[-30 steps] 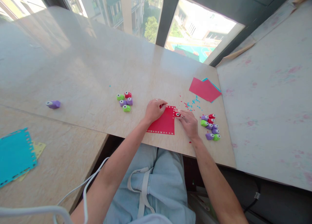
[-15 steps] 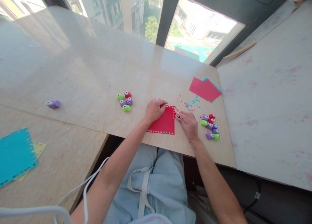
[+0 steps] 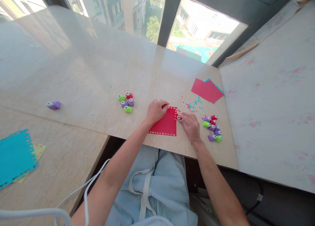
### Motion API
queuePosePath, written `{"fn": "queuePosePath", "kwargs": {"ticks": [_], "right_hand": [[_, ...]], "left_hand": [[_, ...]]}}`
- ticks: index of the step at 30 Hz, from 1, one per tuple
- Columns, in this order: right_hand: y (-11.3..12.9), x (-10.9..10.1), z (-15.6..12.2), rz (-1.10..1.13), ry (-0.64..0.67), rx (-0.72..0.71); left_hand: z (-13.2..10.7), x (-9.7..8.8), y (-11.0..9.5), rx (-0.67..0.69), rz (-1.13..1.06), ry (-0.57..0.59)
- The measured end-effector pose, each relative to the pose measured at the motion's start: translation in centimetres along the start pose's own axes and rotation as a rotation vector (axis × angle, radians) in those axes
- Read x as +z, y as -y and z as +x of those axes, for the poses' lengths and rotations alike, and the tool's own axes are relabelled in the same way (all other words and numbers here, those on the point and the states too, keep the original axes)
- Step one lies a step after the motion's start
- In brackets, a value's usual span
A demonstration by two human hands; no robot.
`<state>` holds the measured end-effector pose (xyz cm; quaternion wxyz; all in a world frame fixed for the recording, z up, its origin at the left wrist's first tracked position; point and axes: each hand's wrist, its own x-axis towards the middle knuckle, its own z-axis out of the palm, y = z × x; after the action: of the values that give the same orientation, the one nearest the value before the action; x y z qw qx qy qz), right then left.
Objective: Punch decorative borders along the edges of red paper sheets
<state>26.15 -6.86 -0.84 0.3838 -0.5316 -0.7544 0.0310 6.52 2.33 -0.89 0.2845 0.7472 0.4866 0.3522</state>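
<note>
Head view, looking down on a long pale stone bench, and all the action sits close to its near edge, toward the right end. At the lower left, on a second surface, a teal sheet with punched edges lies flat. Near the bench's far right corner rests a stack of red and blue paper. Now the centre: the red sheet lies flat, with rows of small holes along its right and near edges. The left hand is on the sheet's far left corner, fingers curled together, pinning the paper down. The right hand sits at the sheet's right side, fingers closed around the red punch, which is set on the right edge just below the far right corner. So the punch lies left of that hand, pointing across the edge into the paper, and the right hand is plainly the nearer one. Just right of it is a cluster of spare punches, and left of the sheet is a second cluster. Well off toward the left end lies a lone purple punch. Smallest of all, paper dots are scattered beyond the right hand.
</note>
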Motion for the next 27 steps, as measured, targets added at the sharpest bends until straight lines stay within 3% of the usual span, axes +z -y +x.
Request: {"fn": "queuePosePath", "kwargs": {"ticks": [27], "right_hand": [[0.0, -0.22, -0.28, 0.01, 0.018, 0.033]], "left_hand": [[-0.05, 0.05, 0.08, -0.011, -0.003, 0.005]]}}
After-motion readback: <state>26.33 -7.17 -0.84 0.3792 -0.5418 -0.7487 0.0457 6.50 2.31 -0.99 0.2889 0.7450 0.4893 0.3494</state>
